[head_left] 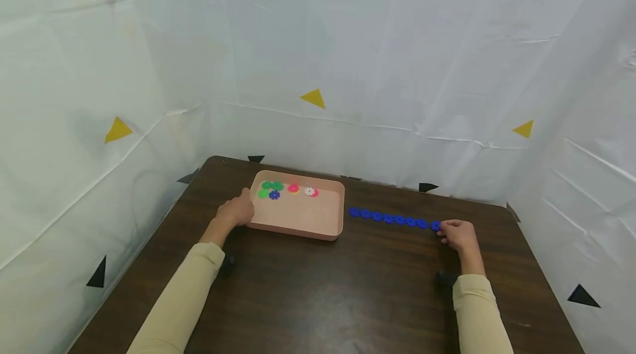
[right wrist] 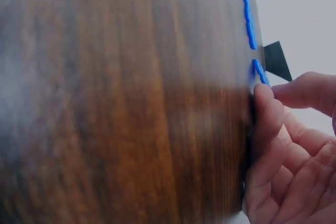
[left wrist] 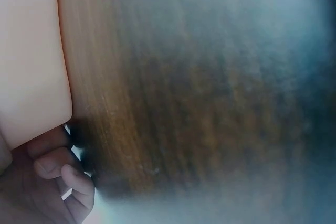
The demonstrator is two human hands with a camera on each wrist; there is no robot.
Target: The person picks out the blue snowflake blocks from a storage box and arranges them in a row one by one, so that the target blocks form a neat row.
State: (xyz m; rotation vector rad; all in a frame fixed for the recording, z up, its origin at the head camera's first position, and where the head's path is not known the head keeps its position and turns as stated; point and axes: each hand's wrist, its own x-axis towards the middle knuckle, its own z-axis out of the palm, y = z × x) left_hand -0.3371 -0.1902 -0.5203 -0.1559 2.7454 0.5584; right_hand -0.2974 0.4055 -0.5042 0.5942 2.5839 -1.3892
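At the left end of a shallow pink tray (head_left: 293,220), my left hand (head_left: 237,210) holds the rim. The left wrist view shows the fingers (left wrist: 51,163) curled under the tray's corner. On the right, my right hand (head_left: 459,232) pinches a blue flower-shaped disc (head_left: 435,226) between thumb and fingertips. In the right wrist view this disc (right wrist: 260,71) is tilted, with one edge close to the tabletop. A row of several blue flower-shaped discs (head_left: 388,218) runs from near the tray toward my right hand, a small gap before the held one.
Inside the tray lie green discs (head_left: 266,185), one blue disc (head_left: 274,195), a pink disc (head_left: 293,188) and a white disc (head_left: 309,191). The dark wooden table (head_left: 318,288) is bordered at the back and sides by white sheeting (head_left: 367,67) with coloured triangles.
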